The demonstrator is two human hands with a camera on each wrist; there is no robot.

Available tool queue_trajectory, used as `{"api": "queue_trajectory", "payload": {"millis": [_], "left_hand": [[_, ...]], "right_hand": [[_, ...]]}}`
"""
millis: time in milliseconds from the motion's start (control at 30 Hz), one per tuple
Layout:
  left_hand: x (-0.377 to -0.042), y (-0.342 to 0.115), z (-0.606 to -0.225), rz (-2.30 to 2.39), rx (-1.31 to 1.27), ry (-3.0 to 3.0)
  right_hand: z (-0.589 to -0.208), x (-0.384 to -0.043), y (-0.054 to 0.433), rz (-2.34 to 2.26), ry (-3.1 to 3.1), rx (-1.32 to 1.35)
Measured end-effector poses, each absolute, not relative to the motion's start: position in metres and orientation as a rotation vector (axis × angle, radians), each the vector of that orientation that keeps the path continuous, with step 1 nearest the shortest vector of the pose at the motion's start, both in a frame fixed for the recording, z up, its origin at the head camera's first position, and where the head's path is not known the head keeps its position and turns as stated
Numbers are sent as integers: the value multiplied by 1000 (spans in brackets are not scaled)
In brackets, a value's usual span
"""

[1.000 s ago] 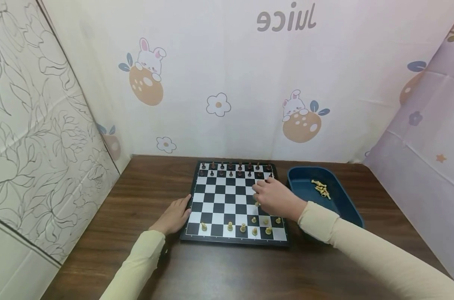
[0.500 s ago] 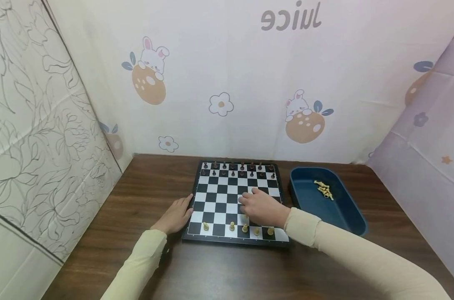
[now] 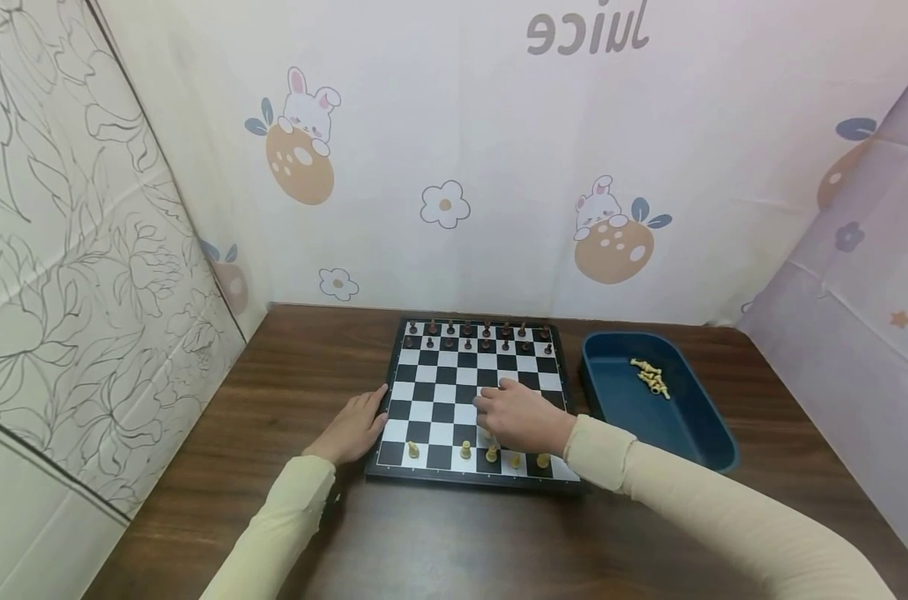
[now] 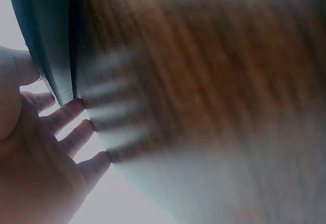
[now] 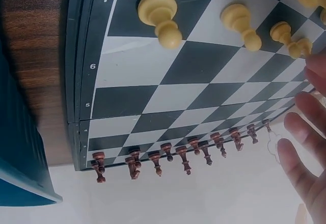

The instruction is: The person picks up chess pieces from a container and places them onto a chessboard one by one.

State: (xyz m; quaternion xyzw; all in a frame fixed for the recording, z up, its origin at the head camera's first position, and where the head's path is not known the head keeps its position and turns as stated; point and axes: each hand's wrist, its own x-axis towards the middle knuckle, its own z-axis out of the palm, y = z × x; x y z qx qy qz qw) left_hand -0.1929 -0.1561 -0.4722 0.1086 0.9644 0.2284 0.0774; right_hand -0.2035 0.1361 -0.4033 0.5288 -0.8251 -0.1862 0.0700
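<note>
Dark wood-grain desk (image 3: 454,542) lies below both grips; a creased, rabbit-printed cloth (image 3: 393,258) hangs beyond, flower-drawn panels (image 3: 86,250) stand left. The left grip (image 3: 352,429), fingers straight and spread, touches the left edge of the flat, checkered chessboard (image 3: 446,375), whose sides run away from the person. Over its nearer right part is the right grip (image 3: 524,417); I cannot tell if that pinches anything. Near it, smooth pale pawns (image 5: 157,9) stand upright, round heads up; beyond, reddish-brown pieces (image 3: 468,332) form two rows. Right of it, a round-cornered blue tray (image 3: 634,421) holds jumbled pale pieces (image 3: 654,383).
</note>
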Motion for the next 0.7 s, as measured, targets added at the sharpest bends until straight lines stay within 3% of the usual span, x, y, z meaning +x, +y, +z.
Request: {"api": "queue_trajectory", "payload": {"millis": [333, 700], "left_hand": [[-194, -153, -474, 661, 302, 2883], [-192, -154, -471, 665, 294, 2874]], "right_hand": [[-395, -205, 148, -587, -2507, 1546], [-377, -211, 197, -610, -2599, 1363]]}}
